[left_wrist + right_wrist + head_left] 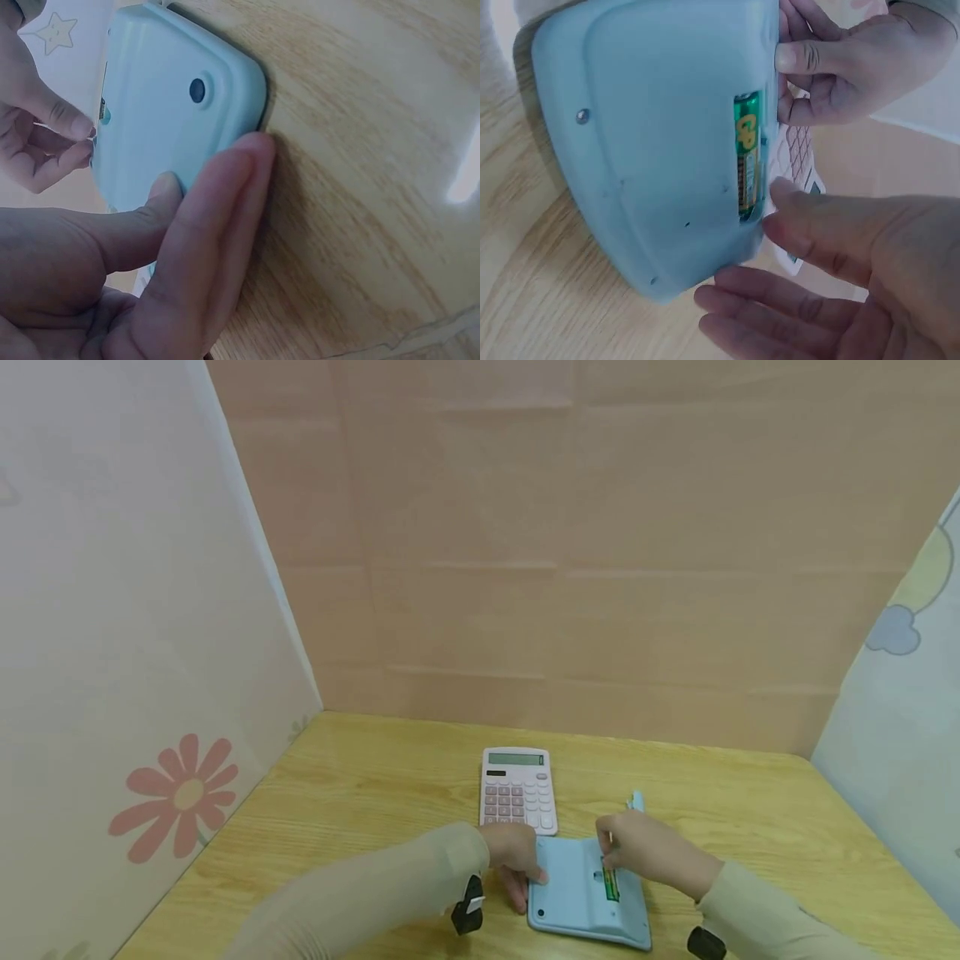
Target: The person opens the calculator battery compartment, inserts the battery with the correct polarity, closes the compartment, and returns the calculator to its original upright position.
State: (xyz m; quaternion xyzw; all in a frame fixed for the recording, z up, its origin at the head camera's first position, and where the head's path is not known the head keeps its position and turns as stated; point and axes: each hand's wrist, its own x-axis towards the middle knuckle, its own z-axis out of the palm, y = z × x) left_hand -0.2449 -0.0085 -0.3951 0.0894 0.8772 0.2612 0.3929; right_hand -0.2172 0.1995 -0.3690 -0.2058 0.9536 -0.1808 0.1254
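A light-blue calculator (570, 885) lies with its back up on the table. Its open battery slot holds a green GP battery (747, 157). My left hand (513, 860) grips the calculator's left edge, its thumb on the back and its fingers along the side. Over the slot, my right hand (645, 850) has its thumb and index fingertip pinched at one end of the battery; its other fingers (772, 315) extend beside the calculator's edge. A narrow light-blue piece (637, 800) shows just beyond the right hand, partly hidden by it.
A pink calculator (517, 789) lies face up just behind the blue one, its display lit with a digit. The wooden table (390, 760) meets a brown papered wall (562, 568) at the back. Patterned white panels (150, 610) stand at both sides.
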